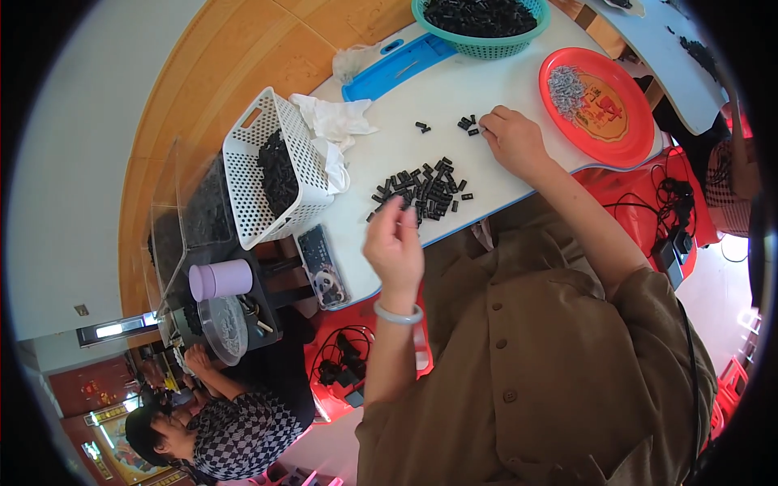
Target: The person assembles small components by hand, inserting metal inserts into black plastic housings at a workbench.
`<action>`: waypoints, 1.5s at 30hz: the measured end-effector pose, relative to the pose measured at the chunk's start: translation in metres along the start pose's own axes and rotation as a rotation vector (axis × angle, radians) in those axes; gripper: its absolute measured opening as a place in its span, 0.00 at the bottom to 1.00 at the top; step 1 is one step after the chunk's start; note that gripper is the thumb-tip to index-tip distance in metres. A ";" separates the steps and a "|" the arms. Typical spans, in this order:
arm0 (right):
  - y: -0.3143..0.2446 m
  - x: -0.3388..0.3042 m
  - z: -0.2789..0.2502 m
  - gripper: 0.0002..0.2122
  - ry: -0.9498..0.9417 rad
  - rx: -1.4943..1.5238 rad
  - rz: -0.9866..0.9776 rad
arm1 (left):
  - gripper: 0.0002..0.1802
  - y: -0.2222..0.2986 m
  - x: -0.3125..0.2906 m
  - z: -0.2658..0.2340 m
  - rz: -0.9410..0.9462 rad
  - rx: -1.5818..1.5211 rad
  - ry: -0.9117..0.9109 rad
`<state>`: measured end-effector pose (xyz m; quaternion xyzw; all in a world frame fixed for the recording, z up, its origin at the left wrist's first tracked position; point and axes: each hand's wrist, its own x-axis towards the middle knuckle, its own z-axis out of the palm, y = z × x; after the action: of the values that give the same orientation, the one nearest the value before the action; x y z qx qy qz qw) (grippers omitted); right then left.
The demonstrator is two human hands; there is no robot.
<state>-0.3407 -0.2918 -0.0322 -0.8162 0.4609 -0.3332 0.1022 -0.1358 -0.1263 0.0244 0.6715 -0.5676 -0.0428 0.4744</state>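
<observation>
On the white table, a loose pile of small black cylindrical plastic parts lies in front of me. My left hand, a pale bangle on its wrist, is at the pile's near left side. Its fingers are curled together and slightly blurred; what they hold, if anything, I cannot make out. Farther right, my right hand has its fingertips pinched close to the tabletop. A tiny light glint shows at those fingertips, too small to name. A few black parts lie just left of them.
A red plate with small silvery pieces stands at right. Behind are a green basket of black parts and a blue tray. At left are a white basket, tissues and a phone. A co-worker sits beyond.
</observation>
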 end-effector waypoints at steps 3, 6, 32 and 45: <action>0.001 -0.003 -0.002 0.07 0.002 0.008 -0.024 | 0.09 0.015 -0.025 0.012 0.026 -0.065 -0.076; 0.003 -0.007 -0.003 0.07 0.005 -0.016 -0.037 | 0.10 0.024 -0.035 0.014 -0.005 -0.100 -0.172; -0.106 -0.052 -0.096 0.12 -0.372 1.762 0.211 | 0.12 0.097 -0.018 -0.004 0.080 -0.777 -0.141; 0.070 -0.027 -0.113 0.05 0.132 -0.082 0.307 | 0.07 0.073 -0.039 -0.003 -0.327 -0.852 -0.184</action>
<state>-0.4704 -0.2930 0.0082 -0.7159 0.5991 -0.3476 0.0879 -0.2007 -0.0860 0.0574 0.4909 -0.4257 -0.4060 0.6426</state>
